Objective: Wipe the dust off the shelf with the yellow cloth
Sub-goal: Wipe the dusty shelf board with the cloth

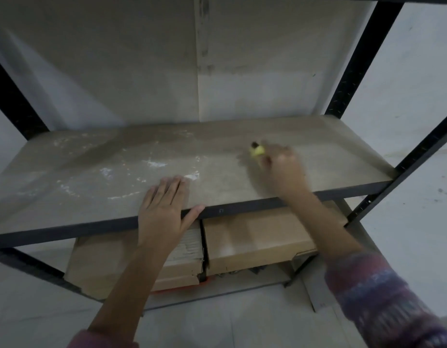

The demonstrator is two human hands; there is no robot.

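Yellow cloth bunched small on dusty beige shelf, right of centre.

Quick tally
2 hands: left hand & right hand — 1 yellow cloth, 1 shelf, 2 cardboard boxes underneath, 2 sleeves.

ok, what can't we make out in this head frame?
Head view only:
yellow cloth: mostly hidden under the right hand; only a corner shows.
right hand's grip: motion-blurred, finger pose unreadable.
cardboard boxes: far parts hidden behind the shelf front edge.
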